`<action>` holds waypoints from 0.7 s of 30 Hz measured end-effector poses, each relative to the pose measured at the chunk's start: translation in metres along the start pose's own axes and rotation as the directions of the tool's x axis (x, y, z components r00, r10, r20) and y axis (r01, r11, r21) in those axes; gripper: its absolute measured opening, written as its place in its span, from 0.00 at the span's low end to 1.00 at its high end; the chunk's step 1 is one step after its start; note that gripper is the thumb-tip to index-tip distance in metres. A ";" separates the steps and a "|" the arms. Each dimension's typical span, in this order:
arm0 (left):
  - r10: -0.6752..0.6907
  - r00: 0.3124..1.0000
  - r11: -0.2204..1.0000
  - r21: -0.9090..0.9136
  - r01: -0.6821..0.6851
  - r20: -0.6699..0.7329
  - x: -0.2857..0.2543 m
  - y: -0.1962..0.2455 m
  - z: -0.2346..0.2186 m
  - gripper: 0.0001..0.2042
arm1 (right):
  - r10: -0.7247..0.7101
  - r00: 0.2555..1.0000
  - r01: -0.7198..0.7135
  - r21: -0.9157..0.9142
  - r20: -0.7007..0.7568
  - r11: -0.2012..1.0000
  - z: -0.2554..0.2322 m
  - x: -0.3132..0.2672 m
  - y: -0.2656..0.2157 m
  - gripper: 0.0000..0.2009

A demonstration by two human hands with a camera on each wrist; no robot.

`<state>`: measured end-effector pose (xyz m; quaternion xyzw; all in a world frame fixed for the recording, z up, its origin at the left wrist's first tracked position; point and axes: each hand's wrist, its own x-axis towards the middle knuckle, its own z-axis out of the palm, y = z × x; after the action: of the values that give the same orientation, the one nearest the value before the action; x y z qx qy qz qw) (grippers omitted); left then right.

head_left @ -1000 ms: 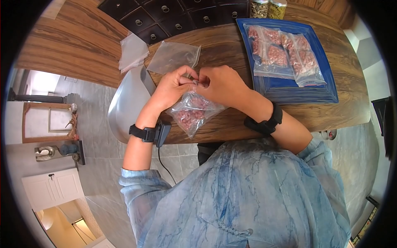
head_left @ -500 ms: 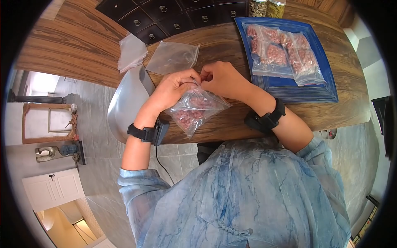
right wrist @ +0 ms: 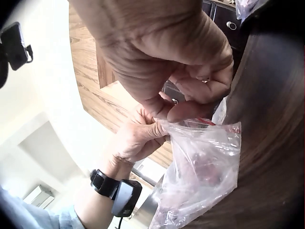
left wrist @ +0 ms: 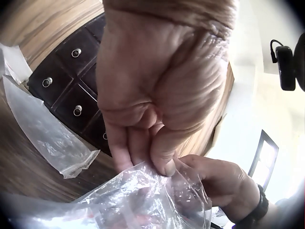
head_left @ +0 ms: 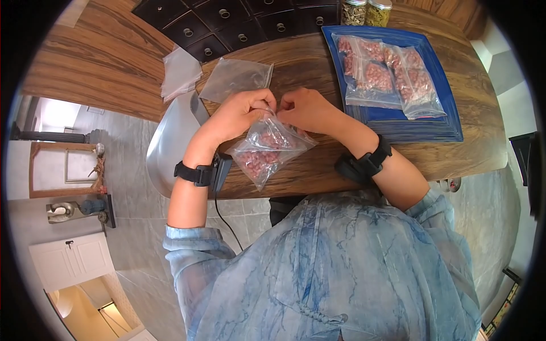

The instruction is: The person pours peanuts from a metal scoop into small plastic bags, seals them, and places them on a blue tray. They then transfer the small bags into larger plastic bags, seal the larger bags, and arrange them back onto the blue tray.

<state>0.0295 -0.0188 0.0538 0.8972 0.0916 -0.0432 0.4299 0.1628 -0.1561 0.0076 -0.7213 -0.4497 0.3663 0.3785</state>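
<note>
A clear zip bag (head_left: pixel 263 158) of small reddish-pink pieces hangs tilted at the table's front edge, below both hands. My left hand (head_left: pixel 238 115) pinches its top edge between thumb and curled fingers; the left wrist view shows the thumb pressed on the crinkled plastic (left wrist: pixel 138 198). Just to the right, my right hand (head_left: pixel 311 110) pinches the same edge, fingers bent. Seen from the right wrist, a red strip (right wrist: pixel 207 121) runs along the bag's mouth beside the right fingertips.
On a blue tray (head_left: pixel 409 131) at the right lie several filled zip bags (head_left: pixel 418 82). An empty clear bag (head_left: pixel 239 78) lies behind the left hand, with more bags (head_left: pixel 181 74) further left. Dark drawers (head_left: pixel 227 25) and two jars (head_left: pixel 377 12) stand at the back.
My right hand has shifted slightly right, and a gap now shows between the two hands. More of the bag's upper part is spread in view. The left hand stays at the top edge.
</note>
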 end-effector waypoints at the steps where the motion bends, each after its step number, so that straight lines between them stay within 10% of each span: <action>1: 0.000 1.000 1.000 -0.005 0.000 -0.002 0.001 0.000 0.000 0.04 | -0.002 1.000 0.002 0.025 0.018 1.000 -0.002 0.001 0.001 0.12; 21: -0.042 0.999 0.997 -0.059 0.043 0.026 0.000 -0.020 -0.008 0.03 | 0.014 0.999 -0.005 -0.228 0.039 0.974 -0.002 -0.005 0.009 0.09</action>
<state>0.0256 -0.0005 0.0432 0.8813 0.1065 -0.0608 0.4563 0.1663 -0.1636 0.0017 -0.7545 -0.4929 0.3287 0.2823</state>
